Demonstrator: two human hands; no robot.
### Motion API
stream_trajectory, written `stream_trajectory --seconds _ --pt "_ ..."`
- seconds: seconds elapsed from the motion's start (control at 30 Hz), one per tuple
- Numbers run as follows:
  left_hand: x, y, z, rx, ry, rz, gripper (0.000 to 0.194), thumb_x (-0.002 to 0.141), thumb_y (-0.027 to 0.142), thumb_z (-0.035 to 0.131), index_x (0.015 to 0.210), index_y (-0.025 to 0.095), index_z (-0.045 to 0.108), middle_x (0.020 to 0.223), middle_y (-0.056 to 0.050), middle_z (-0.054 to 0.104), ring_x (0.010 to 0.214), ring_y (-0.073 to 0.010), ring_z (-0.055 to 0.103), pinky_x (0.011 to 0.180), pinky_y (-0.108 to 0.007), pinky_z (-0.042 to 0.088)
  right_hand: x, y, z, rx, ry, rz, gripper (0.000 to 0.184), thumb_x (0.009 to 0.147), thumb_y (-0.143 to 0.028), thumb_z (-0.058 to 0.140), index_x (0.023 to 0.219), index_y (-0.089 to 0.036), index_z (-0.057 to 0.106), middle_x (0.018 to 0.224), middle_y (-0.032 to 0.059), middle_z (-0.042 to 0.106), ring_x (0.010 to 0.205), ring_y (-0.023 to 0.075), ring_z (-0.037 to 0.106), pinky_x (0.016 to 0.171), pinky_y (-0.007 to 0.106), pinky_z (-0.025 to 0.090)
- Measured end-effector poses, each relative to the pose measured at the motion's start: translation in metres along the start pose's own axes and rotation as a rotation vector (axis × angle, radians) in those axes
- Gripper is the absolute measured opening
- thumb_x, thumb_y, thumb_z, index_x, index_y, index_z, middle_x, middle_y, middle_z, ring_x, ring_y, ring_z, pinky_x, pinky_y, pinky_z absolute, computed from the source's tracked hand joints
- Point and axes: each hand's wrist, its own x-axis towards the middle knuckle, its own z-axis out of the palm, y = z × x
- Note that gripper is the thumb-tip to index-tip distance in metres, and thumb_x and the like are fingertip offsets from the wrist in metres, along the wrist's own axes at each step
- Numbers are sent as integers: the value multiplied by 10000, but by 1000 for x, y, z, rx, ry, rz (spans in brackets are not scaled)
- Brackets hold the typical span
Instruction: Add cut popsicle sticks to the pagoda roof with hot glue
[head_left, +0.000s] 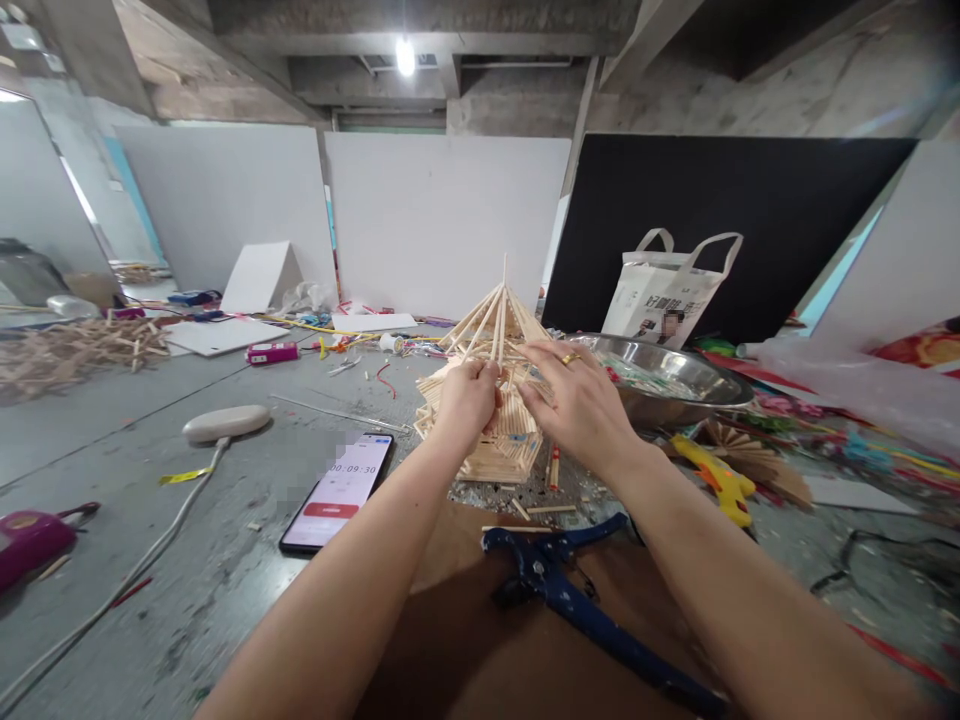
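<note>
In the middle of the head view stands a small pavilion-like model built of thin wooden sticks, with a stacked base and a cone of sticks meeting at a point on top. My left hand is closed at the model's front left, fingers pinched near the lower end of the roof sticks; what they hold is hidden. At the right of the roof, my right hand is spread, its fingers touching the roof edge. A ring shows on one finger. Blue-handled cutting pliers lie in front on a brown board.
Left of my forearm lies a phone showing a timer. A white corded device is farther left. A metal basin, a yellow glue gun and a white bag are at right. A stick pile sits far left.
</note>
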Motion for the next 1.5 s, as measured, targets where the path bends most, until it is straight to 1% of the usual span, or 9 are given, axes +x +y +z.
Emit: stream_trajectory --seconds 0.07,0.13,0.23,0.33,0.53,0.8,1.03,1.27,1.5 --pt "1 -1 -1 -15 -8 18 201 776 277 368 623 166 434 411 67 385 228 -49 310 257 -172 203 8 0 6 -28 -31 -35 422 799 -281 395 1190 -128 435 1217 76 464 1122 217 355 941 362 254" --pt "3 -2 -1 -19 -19 38 206 780 284 367 620 168 426 417 67 390 237 -46 318 262 -167 212 13 1 13 -61 -54 -39 454 803 -295 382 1223 -124 400 1260 76 425 1162 224 308 958 380 221" --pt "4 -4 -1 -10 -16 60 206 784 294 371 631 170 431 423 69 385 246 -44 323 267 -162 218 17 1 20 -90 -88 -47 486 805 -301 363 1252 -110 365 1295 82 386 1188 227 270 968 395 195" --pt "4 -6 1 19 -8 83 222 784 311 380 620 170 427 419 68 381 245 -43 323 264 -162 218 17 1 23 -106 -110 -57 490 803 -269 349 1264 -102 353 1314 78 363 1201 227 251 974 400 181" --pt "4 -10 3 12 -20 78 238 783 330 383 617 167 433 419 65 375 238 -45 322 256 -165 217 15 1 25 -113 -123 -63 496 788 -219 345 1273 -113 344 1330 77 341 1218 227 225 971 428 169" --pt "2 -5 3 9 -13 41 238 787 323 378 628 163 452 410 65 375 238 -43 310 261 -165 209 14 2 25 -115 -125 -78 501 780 -209 351 1276 -142 339 1342 69 321 1221 233 220 970 459 154" --pt "4 -8 2 10 -25 83 261 778 357 396 609 163 442 423 58 386 239 -39 315 258 -159 206 15 2 27 -134 -128 -90 511 777 -205 341 1282 -129 327 1357 60 294 1232 239 203 969 480 135" --pt "3 -6 1 44 -9 86 241 782 324 393 603 166 425 417 59 383 249 -39 320 267 -156 217 14 2 27 -145 -129 -98 530 764 -202 348 1287 -124 315 1359 66 288 1239 241 193 970 493 131" --pt "4 -6 2 64 -2 70 260 781 350 390 606 162 435 410 57 392 242 -41 325 266 -157 216 14 2 26 -160 -133 -105 550 753 -194 353 1295 -119 296 1363 61 278 1241 241 189 970 501 132"
